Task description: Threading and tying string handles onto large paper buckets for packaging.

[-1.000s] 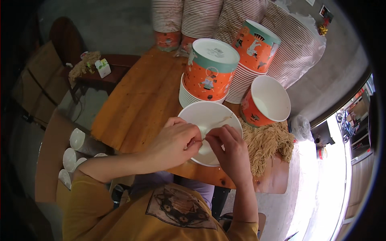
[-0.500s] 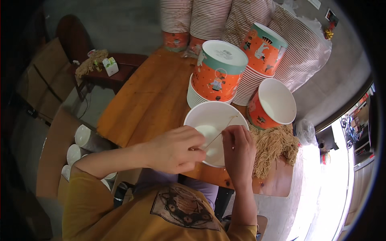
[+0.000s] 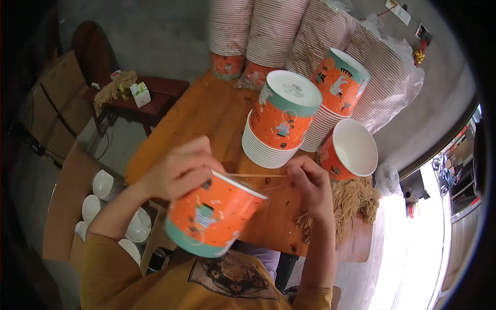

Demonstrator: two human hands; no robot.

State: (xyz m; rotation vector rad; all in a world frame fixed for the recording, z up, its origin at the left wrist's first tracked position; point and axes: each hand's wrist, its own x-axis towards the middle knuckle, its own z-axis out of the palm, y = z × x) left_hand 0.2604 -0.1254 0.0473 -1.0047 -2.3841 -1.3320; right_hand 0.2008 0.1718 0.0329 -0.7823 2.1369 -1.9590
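My left hand (image 3: 187, 169) grips the rim of an orange paper bucket (image 3: 222, 214) with a teal band round its base, tilted in front of my chest. A thin tan string (image 3: 258, 175) runs taut from the bucket's rim by my left fingers to my right hand (image 3: 309, 181), which pinches its other end. Just right of my right hand lies a heap of tan strings (image 3: 356, 199) on the wooden table (image 3: 191, 124). How the string is fixed at the left end is hidden.
Upside-down stacks of buckets (image 3: 284, 116) (image 3: 341, 85) stand ahead, beside an upright bucket (image 3: 354, 147). Behind them rise tall plastic-wrapped stacks (image 3: 274, 31). To my left, a cardboard box (image 3: 67, 201) holds several white-mouthed buckets. A bench (image 3: 165, 93) stands at the far left.
The bucket has been lifted off the table and turned on its side, now in my left hand, which has moved left and up. The string is stretched straight between my hands.
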